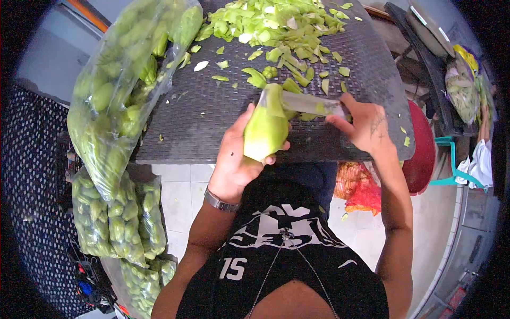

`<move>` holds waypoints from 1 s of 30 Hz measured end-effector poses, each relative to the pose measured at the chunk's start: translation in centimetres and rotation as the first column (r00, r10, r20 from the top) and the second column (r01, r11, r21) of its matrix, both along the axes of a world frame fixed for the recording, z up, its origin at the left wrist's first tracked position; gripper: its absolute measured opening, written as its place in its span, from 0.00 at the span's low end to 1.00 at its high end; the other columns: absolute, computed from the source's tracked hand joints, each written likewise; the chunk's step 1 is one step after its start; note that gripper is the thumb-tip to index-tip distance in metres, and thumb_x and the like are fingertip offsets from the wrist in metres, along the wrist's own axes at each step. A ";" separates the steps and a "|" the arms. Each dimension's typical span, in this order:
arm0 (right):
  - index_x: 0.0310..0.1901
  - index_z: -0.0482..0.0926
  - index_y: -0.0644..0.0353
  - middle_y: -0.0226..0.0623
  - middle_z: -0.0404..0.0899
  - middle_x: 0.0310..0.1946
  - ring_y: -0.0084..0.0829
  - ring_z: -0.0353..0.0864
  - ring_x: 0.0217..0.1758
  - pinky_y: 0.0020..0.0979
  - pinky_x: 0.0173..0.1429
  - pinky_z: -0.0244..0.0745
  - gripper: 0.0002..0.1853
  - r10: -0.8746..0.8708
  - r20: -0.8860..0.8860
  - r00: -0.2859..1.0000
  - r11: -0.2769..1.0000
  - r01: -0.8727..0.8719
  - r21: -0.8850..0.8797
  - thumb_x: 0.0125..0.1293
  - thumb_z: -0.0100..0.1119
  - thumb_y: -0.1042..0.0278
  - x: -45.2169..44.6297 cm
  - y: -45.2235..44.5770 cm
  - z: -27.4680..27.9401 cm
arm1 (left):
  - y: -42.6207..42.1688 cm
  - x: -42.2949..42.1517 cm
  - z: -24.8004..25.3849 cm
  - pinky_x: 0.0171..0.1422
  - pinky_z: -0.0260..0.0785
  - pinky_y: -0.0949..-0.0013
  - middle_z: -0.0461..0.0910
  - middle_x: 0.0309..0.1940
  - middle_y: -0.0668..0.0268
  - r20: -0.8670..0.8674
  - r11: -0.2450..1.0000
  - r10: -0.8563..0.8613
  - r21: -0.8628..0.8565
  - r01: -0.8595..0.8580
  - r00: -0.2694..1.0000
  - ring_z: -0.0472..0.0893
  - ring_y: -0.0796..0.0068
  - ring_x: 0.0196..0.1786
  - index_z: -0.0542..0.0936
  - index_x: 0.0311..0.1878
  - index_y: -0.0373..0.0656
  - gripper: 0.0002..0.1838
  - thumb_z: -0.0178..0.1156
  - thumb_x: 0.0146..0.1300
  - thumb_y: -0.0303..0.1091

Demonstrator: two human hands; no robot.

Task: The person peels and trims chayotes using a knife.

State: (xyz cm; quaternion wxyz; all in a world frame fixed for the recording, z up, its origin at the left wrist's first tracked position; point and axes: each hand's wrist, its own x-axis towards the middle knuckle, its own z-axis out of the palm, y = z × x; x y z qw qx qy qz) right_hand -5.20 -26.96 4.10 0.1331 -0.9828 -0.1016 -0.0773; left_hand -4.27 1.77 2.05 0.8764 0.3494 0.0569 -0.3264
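Note:
My left hand [231,151] is wrapped round a pale green, partly peeled chayote [265,130], held over the table's near edge. Closed on the handle of a knife [309,103], my right hand [366,122] is to the right of it. The broad blade points left and meets the upper part of the chayote; the handle is mostly hidden by my fingers. Just beyond the chayote, strips of green peel [296,74] lie on the dark woven tabletop [202,119].
A heap of peelings [276,24] covers the table's far side. At the left edge hangs a large clear bag of chayotes [114,90], with more filled bags [122,218] below. Under the table lies a red mesh sack [357,189]. A red stool [422,149] stands right.

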 end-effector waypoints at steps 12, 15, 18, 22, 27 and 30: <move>0.45 0.79 0.57 0.58 0.80 0.23 0.63 0.85 0.35 0.57 0.37 0.76 0.28 0.069 -0.269 0.961 0.966 0.003 0.259 0.70 0.60 0.34 -2.3 2.4 0.9 | -0.2 0.5 -1.9 0.25 0.76 0.68 0.85 0.49 0.56 -0.138 0.998 0.057 0.015 -0.055 0.989 0.87 0.55 0.42 0.76 0.66 0.46 0.29 0.47 0.79 0.60; 0.47 0.78 0.60 0.58 0.82 0.25 0.61 0.85 0.34 0.57 0.39 0.78 0.35 0.170 -0.257 0.951 0.973 -0.122 0.195 0.68 0.56 0.27 -2.9 4.8 0.5 | -0.6 0.4 -2.3 0.24 0.77 0.67 0.86 0.50 0.55 -0.103 0.998 0.068 0.023 -0.066 0.992 0.88 0.56 0.42 0.75 0.66 0.44 0.30 0.48 0.78 0.60; 0.48 0.77 0.61 0.57 0.83 0.26 0.61 0.86 0.35 0.57 0.40 0.79 0.37 0.098 -0.254 0.962 0.987 -0.062 0.147 0.68 0.54 0.26 -2.3 5.3 0.9 | -0.8 -0.4 -1.7 0.24 0.77 0.66 0.86 0.49 0.54 0.016 0.994 0.038 0.105 -0.039 0.999 0.88 0.56 0.41 0.75 0.66 0.42 0.30 0.47 0.79 0.59; 0.48 0.77 0.59 0.54 0.81 0.24 0.61 0.84 0.33 0.53 0.36 0.76 0.29 -0.028 -0.085 0.996 0.999 0.031 0.037 0.69 0.61 0.36 -0.5 4.9 0.5 | -0.9 -0.9 -1.2 0.23 0.76 0.67 0.85 0.45 0.56 0.020 0.993 -0.049 0.105 0.046 0.999 0.87 0.58 0.36 0.74 0.66 0.43 0.30 0.43 0.80 0.59; 0.42 0.76 0.61 0.55 0.80 0.23 0.59 0.83 0.31 0.52 0.33 0.75 0.31 -0.093 0.005 0.996 0.993 0.092 0.074 0.71 0.56 0.32 1.2 3.6 -1.9 | -1.4 -0.9 -1.1 0.24 0.74 0.68 0.85 0.44 0.58 -0.029 0.995 -0.085 0.046 0.086 0.996 0.86 0.61 0.33 0.75 0.66 0.47 0.30 0.41 0.80 0.62; 0.39 0.77 0.61 0.45 0.74 0.16 0.46 0.77 0.17 0.43 0.22 0.70 0.34 -0.212 -0.206 0.955 0.897 0.274 0.347 0.74 0.50 0.29 3.4 1.1 -4.0 | -0.8 -1.1 -0.6 0.30 0.76 0.67 0.85 0.46 0.60 -0.048 0.993 -0.114 -0.014 0.113 0.992 0.87 0.63 0.37 0.76 0.65 0.47 0.30 0.43 0.80 0.63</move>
